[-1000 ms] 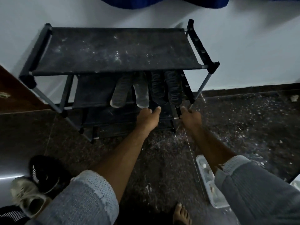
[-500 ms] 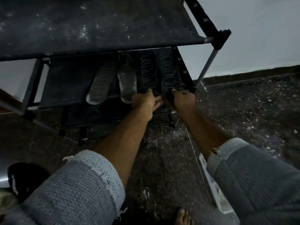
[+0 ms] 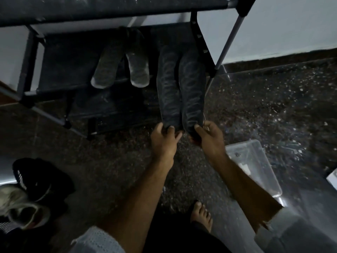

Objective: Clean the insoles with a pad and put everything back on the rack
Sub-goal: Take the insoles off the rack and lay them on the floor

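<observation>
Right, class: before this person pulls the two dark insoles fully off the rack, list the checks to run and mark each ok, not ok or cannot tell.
1. Left hand pinches the near end of the left dark patterned insole: ok.
2. Right hand pinches the right dark patterned insole: ok.
3. Two pale grey insoles lie apart from the dark pair on the shelf of the dark metal-framed rack: ok.
4. Speckled dark floor in front of the rack is bare for setting the insoles down: ok.
5. Cleaning pad within reach: cannot tell; only a clear plastic tray shows by the right arm.
</observation>
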The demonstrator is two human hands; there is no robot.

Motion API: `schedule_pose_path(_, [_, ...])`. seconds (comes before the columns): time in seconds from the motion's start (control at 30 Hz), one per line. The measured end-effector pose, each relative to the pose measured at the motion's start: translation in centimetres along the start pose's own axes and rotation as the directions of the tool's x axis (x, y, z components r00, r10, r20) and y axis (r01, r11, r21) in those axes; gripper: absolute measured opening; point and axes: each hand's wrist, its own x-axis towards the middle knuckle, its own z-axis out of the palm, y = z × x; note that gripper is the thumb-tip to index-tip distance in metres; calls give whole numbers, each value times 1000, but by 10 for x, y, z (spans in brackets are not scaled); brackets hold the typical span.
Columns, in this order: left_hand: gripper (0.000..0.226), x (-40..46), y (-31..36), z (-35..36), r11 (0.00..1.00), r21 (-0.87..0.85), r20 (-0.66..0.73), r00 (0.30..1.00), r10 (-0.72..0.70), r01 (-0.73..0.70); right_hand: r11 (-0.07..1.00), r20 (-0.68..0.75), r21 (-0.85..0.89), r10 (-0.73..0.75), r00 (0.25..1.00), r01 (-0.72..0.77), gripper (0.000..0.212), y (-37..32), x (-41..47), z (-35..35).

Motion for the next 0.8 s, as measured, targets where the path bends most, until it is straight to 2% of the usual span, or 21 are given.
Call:
schedule_pose_path(0.03, [24,-5,-12,-7,1000,-7,-11,1000,-17,17,1000,10,1,21,1000,-21,3,11,-8,-8])
schedule_pose_path(0.2, [22,-21,-62,-32,994,-63,10,996,-88,88,994,11,9,107,994,-107,9,54,-28,-35])
schedule_pose_path(0.43, [18,-19,-122,-58,978,-7,-96,974,-207,207,974,-34,-25,223,974,-224,6,108,-24,-51])
schedule_pose_path(0.63, [46,9,-159,-81,935,-31,-143,925,-353,352,920,-116,-29,385,916,-391,9,158,-5,-45])
schedule_pose_path(0.8, [25,31,-194,-103,921,25,-197,905,-377,390,845,-111,-16,530,840,-535,11,203,10,-44])
